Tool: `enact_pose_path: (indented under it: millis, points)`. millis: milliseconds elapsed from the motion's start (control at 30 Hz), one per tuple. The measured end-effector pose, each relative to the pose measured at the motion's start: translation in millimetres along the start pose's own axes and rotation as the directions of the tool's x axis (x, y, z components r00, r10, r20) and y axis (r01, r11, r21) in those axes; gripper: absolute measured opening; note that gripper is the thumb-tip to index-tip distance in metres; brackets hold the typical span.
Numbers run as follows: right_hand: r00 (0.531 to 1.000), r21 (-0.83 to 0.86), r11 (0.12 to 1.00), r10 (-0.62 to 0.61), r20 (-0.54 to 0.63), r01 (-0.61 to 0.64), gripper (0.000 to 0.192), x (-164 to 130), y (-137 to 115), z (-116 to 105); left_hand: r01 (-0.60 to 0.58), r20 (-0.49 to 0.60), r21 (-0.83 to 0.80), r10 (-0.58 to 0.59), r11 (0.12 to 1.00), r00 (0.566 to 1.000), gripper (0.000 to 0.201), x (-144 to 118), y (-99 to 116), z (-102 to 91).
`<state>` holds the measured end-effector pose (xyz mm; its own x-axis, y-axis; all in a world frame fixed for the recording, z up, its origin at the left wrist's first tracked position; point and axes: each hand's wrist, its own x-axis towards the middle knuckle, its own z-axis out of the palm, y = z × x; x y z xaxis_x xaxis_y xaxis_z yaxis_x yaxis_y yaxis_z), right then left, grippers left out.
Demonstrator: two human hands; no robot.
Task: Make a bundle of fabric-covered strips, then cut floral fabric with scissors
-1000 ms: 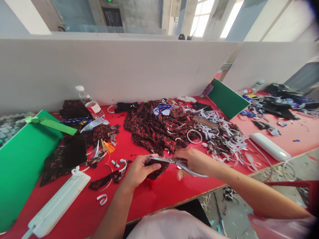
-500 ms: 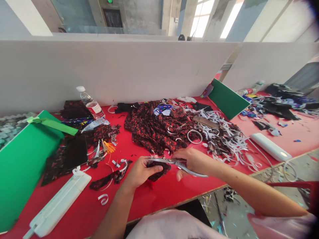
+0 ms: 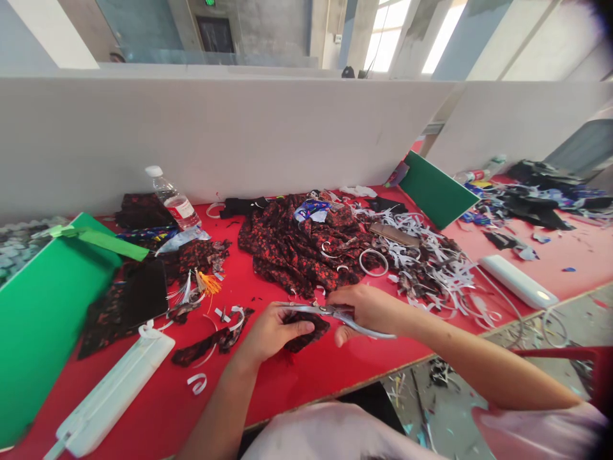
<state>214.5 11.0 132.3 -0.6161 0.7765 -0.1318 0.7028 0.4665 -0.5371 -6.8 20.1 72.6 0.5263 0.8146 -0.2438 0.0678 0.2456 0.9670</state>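
My left hand point(image 3: 271, 332) pinches a small piece of dark red-patterned fabric point(image 3: 306, 333) low over the red table. Scissors point(image 3: 364, 327) are gripped by my right hand point(image 3: 366, 310), their blades pointing left along the top of the piece and reaching my left fingers. Whether the blades are parted is hard to make out. Beyond both hands lies a crumpled heap of the same patterned fabric point(image 3: 287, 246), with a white ring point(image 3: 373, 262) on its right side. Fabric scraps point(image 3: 205, 345) and curled white strips rest left of my left hand.
A green board point(image 3: 52, 326) stands at the left, another green board point(image 3: 438, 190) at the back right. White oblong devices point(image 3: 119, 386) lie on the table. A water bottle point(image 3: 175, 201) leans at the back left. White trimmings point(image 3: 445, 271) pile up at the right, before a grey partition point(image 3: 239, 134).
My right hand and the scissors have shifted slightly to the left. My left hand keeps its hold on the fabric piece, almost unmoved.
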Motion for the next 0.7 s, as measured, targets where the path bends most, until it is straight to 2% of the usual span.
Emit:
enact_pose_path:
  millis: [67, 167, 267, 367, 433, 500, 567, 600, 700]
  points:
    - [0.999, 0.084, 0.996, 0.009, 0.031, -0.012, 0.043, -2.0, 4.4, -1.6, 0.038, 0.010, -0.022, -0.037, 0.999, 0.999, 0.030, 0.3, -1.1, -1.2]
    - [0.988, 0.267, 0.963, 0.001, 0.157, -0.044, 0.045, -9.4, 15.8, -8.6, 0.074, -0.002, -0.090, -0.074, 0.993, 0.997, 0.028, 0.4, -0.4, -2.6]
    - [0.965, 0.375, 0.920, 0.013, 0.264, -0.115, 0.044, -19.3, 29.2, -18.1, 0.007, -0.042, -0.123, -0.012, 0.992, 0.999, 0.030, -0.4, 4.0, -2.7]
    - [0.953, 0.420, 0.883, 0.090, 0.288, -0.210, 0.043, -26.2, 40.4, -22.9, -0.030, -0.056, -0.130, 0.023, 0.991, 0.998, 0.040, -1.3, 8.9, -2.1]
    - [0.956, 0.445, 0.858, 0.159, 0.247, -0.258, 0.040, -26.7, 43.6, -20.9, -0.021, -0.052, -0.147, 0.014, 0.989, 0.999, 0.049, -1.5, 10.8, -1.6]
    - [0.956, 0.474, 0.830, 0.260, 0.140, -0.295, 0.038, -22.7, 40.8, -15.0, -0.006, -0.039, -0.162, 0.000, 0.987, 0.999, 0.059, -1.4, 12.0, -0.9]
    - [0.946, 0.532, 0.800, 0.326, 0.006, -0.279, 0.038, -14.0, 30.7, -6.6, 0.011, -0.023, -0.167, -0.015, 0.986, 1.000, 0.067, -1.1, 12.8, 0.5]
    - [0.946, 0.575, 0.783, 0.320, -0.049, -0.236, 0.039, -8.1, 23.6, -2.0, 0.013, -0.018, -0.165, -0.016, 0.986, 1.000, 0.069, -0.8, 12.9, 1.4]
    - [0.971, 0.691, 0.721, 0.195, -0.140, -0.045, 0.040, 13.2, -0.2, 11.2, -0.064, -0.065, -0.110, 0.057, 0.992, 0.996, 0.065, 0.7, 10.5, 4.5]
